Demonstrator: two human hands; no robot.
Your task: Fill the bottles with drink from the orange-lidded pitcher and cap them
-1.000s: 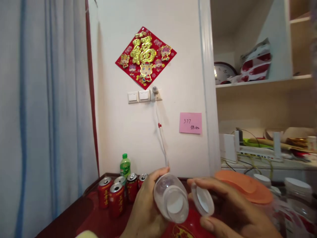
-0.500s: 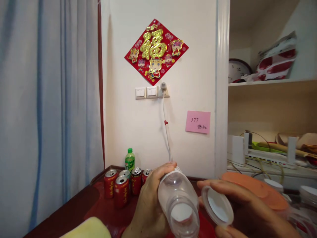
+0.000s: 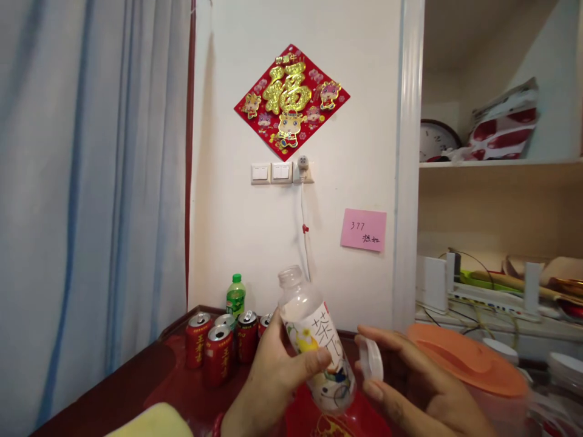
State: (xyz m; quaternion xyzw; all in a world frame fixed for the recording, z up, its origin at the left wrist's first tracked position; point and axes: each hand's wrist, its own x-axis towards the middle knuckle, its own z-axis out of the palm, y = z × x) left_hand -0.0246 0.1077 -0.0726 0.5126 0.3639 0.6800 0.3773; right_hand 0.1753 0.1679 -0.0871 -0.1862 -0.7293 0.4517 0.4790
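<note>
A clear plastic bottle (image 3: 321, 340) with a white printed label leans to the left, its uncapped mouth at the top. Wrapped round its middle is my left hand (image 3: 277, 370), thumb across the label. Beside the bottle's lower right, my right hand (image 3: 419, 382) pinches a white bottle cap (image 3: 371, 359) between thumb and fingers. Cap and bottle are apart. Some of my left fingers are hidden behind the bottle.
Several red drink cans (image 3: 219, 355) stand on the dark red table (image 3: 122, 382) at left, before a green bottle (image 3: 235, 295). A yellow item (image 3: 150, 422) lies at the near edge. An orange-lidded container (image 3: 469, 361) sits at right, below shelves.
The bottle has swung from mouth toward me to mouth up, bringing its label into view. The cap in my right hand has turned edge-on and shifted slightly left.
</note>
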